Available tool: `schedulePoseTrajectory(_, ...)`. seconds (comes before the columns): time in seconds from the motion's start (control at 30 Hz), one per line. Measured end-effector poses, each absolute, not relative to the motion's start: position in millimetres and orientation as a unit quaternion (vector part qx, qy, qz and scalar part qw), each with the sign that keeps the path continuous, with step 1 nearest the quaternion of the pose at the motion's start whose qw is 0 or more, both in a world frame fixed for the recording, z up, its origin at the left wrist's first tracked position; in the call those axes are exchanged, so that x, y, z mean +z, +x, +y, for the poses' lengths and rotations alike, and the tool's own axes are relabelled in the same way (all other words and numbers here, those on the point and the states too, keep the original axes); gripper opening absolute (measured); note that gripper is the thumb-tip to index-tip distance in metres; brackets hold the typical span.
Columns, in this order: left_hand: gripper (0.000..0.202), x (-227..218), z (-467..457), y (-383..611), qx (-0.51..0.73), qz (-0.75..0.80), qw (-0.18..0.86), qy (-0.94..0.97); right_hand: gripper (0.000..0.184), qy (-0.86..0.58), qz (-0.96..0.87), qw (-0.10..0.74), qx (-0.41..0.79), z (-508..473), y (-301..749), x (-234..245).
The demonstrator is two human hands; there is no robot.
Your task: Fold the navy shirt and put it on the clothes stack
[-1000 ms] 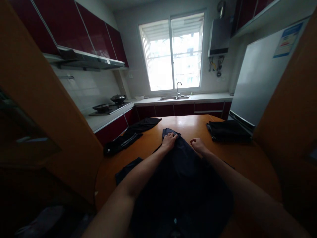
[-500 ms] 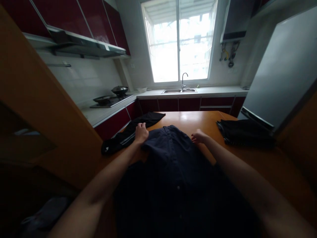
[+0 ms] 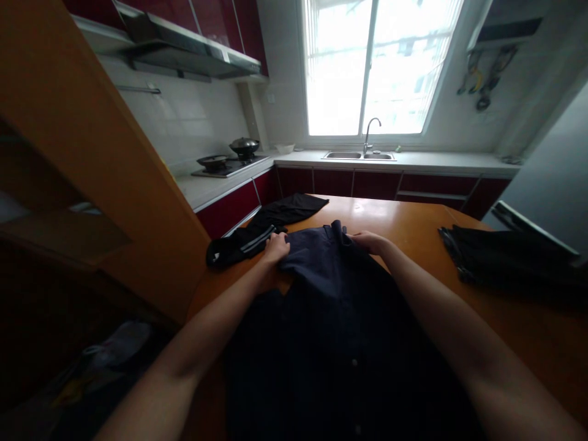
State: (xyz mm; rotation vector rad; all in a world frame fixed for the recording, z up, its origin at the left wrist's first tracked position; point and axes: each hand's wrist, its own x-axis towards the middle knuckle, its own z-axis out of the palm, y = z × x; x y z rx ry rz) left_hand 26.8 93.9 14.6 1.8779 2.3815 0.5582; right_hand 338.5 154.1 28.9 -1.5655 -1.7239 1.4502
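Observation:
A dark navy button-up shirt (image 3: 319, 275) lies spread over the wooden table, its collar end away from me and its button front running toward me. My left hand (image 3: 277, 247) is closed on the cloth at the shirt's far left corner. On the other side, my right hand (image 3: 368, 241) pinches the fabric beside the raised collar; its fingertips are partly hidden by the cloth. The near part of the shirt is too dark to make out its edges.
Black clothing with pale stripes (image 3: 250, 240) lies at the table's left far side. A folded dark pile (image 3: 509, 260) rests on the right of the orange-brown table (image 3: 390, 211). Beyond are a stove with pans (image 3: 244, 147), a sink (image 3: 342, 155) and a fridge (image 3: 551, 184).
My right hand has moved in from beside the shirt and taken hold of its right far edge. The cloth near the collar now stands up. The view has shifted right and down.

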Motion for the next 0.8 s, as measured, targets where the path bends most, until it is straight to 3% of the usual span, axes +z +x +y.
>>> schedulePoseTrajectory(0.1, 0.041, 10, 97, 15, 0.181, 0.781, 0.043, 0.596, 0.032, -0.563, -0.64, 0.209, 0.48, 163, 314, 27)
schedulePoseTrajectory(0.3, 0.052, 6, 102, 12, 0.237, 0.757, 0.096, 0.602, 0.055, -0.589, -0.664, 0.236, 0.397, 173, 291, 16)
schedulePoseTrajectory(0.57, 0.047, 23, 112, 17, 0.327, 0.698, 0.243, 0.588, 0.016, -0.564, -0.667, 0.251, 0.417, 180, 335, 30)
schedulePoseTrajectory(0.8, 0.055, 47, 132, 14, 0.333, 0.671, 0.384, 0.54, 0.023, -0.582, -0.647, 0.279, 0.406, 203, 407, 53)
